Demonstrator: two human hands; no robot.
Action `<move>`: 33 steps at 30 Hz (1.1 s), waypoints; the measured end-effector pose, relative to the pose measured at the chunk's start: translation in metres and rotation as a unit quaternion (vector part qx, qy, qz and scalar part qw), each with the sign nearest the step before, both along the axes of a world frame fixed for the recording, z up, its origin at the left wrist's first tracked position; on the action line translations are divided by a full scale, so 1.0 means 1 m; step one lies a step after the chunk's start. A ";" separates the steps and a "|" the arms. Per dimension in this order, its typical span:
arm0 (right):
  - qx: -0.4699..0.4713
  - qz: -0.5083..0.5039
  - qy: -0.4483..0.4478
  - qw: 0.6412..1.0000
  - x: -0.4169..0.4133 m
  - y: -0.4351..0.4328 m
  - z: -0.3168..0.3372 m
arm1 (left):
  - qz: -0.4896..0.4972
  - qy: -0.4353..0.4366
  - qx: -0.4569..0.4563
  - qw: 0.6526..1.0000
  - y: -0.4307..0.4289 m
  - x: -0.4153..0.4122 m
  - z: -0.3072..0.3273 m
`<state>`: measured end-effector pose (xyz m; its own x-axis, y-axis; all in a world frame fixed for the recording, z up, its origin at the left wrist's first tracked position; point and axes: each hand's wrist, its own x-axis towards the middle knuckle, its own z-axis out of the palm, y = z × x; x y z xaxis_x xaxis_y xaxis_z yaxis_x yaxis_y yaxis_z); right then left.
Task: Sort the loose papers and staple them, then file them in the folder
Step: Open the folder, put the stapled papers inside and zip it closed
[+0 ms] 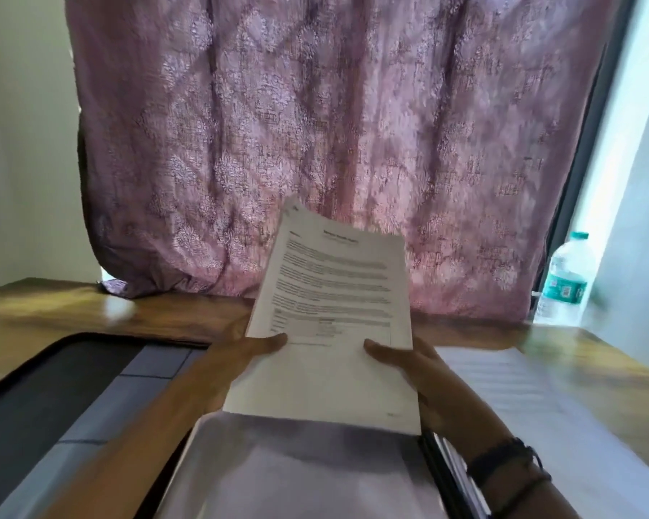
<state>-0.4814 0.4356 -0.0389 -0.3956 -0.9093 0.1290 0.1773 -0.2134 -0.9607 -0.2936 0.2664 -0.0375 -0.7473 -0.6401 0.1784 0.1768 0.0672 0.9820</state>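
I hold a stack of printed papers up above the table with both hands. My left hand grips its lower left edge, thumb on the front sheet. At the lower right edge my right hand grips it the same way. The top page shows blurred text and a small table. Below the stack lies a white sheet on the open folder, whose dark cover with grey pockets spreads to the left. More loose paper lies on the table to the right.
The wooden table runs under everything. A purple patterned curtain hangs behind it. A clear water bottle with a teal label stands at the back right by the wall. A dark folder edge sits under my right wrist.
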 end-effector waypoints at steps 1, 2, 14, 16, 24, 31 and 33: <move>0.004 0.024 -0.014 1.000 -0.002 -0.002 -0.001 | -0.015 0.001 0.011 1.000 -0.003 0.001 0.000; 0.009 0.044 -0.022 0.999 -0.003 -0.004 -0.002 | -0.022 -0.001 0.025 0.999 -0.004 0.002 0.002; -0.076 -0.126 0.117 0.982 -0.024 -0.093 0.080 | 0.168 -0.214 -0.407 0.872 -0.043 0.007 -0.030; -0.083 -0.130 0.104 0.982 -0.022 -0.110 0.071 | 0.156 -0.289 -0.465 0.822 -0.048 0.005 -0.037; -0.069 -0.124 0.063 0.988 -0.011 -0.150 0.020 | 0.187 -0.257 -0.500 0.806 -0.044 -0.001 -0.035; -0.070 -0.112 0.037 0.991 -0.010 -0.156 0.019 | 0.179 -0.230 -0.530 0.796 -0.041 -0.004 -0.036; -0.079 -0.111 0.014 0.991 -0.007 -0.158 0.022 | 0.175 -0.215 -0.528 0.803 -0.042 -0.004 -0.038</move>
